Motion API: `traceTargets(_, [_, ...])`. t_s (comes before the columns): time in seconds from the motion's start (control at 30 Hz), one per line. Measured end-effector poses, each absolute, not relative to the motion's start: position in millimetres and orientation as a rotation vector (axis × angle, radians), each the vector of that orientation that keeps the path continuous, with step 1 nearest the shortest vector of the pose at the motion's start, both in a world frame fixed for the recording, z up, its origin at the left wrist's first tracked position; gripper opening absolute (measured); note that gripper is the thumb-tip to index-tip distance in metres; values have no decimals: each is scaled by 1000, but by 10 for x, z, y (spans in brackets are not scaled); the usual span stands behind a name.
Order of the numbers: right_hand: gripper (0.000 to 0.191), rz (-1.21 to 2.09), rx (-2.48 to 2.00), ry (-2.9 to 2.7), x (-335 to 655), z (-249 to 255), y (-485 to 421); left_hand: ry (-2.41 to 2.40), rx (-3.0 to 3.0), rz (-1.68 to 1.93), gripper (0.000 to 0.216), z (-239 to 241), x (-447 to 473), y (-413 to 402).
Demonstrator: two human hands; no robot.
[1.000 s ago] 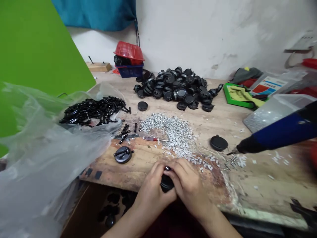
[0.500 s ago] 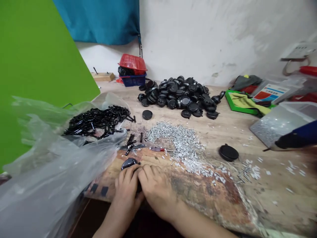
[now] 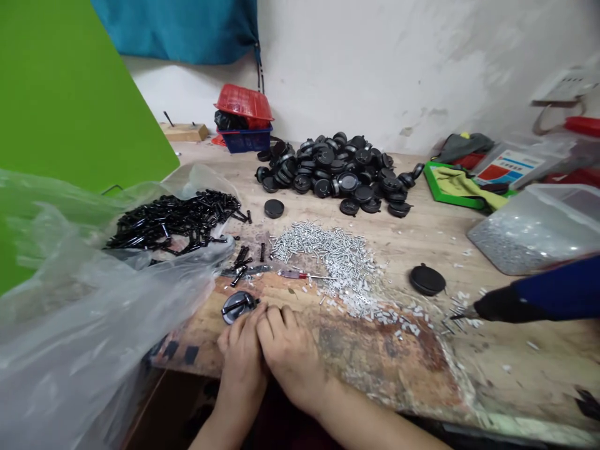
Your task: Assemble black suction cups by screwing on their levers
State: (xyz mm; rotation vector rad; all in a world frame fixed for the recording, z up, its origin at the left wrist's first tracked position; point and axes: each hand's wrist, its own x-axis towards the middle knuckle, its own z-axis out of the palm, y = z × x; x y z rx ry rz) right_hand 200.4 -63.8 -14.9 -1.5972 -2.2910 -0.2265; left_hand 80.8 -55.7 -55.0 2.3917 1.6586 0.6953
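Observation:
My left hand [image 3: 241, 362] and my right hand [image 3: 290, 353] lie side by side at the front edge of the wooden table [image 3: 469, 350], fingers curled and pressed together. What they hold is hidden under the fingers. Their fingertips touch a round black disc with a black bar across it [image 3: 237, 305]. Just beyond lie a few loose black sticks [image 3: 241, 259], a small red-handled screwdriver [image 3: 300, 275] and a spread of small silver pins [image 3: 335, 256].
A heap of black round parts [image 3: 337, 170] sits at the back. Black sticks [image 3: 173, 219] lie on a clear plastic bag [image 3: 94, 312] at left. Single black caps [image 3: 274, 208] [image 3: 426, 279] lie loose. A blue-black power tool [image 3: 539, 299] points in from the right beside a clear tub [image 3: 529, 234].
Both hands slid left along the table edge from the middle to the black disc with the bar. The black part seen between them a second ago is now hidden. The power tool shifted.

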Motion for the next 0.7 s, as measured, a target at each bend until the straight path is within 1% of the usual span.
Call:
traceTargets(0.13, [29,-121,-1554,-2283,2043,-191,-636,1660,2444,759,53,-547,792,-581])
traceTargets(0.2, [29,-86,-1531,-2284,2071,-177,-630,1614,2479,719,59,-528,765,-567])
traceTargets(0.33, [28,-60,-1512,-2279,2130,-113,-642,1505,2558,628,63,-474,677,-485])
traceTargets(0.47, [28,42,-1510,-2209,2236,-7,-737,1346,2620,543,70,-338,598,-385])
traceTargets(0.57, [28,102,-1418,-2181,2339,29,-833,1207,2679,519,67,-231,602,-342])
traceTargets(0.7, [20,156,-1391,-2240,2441,-32,-894,1146,2709,411,57,-218,667,-314])
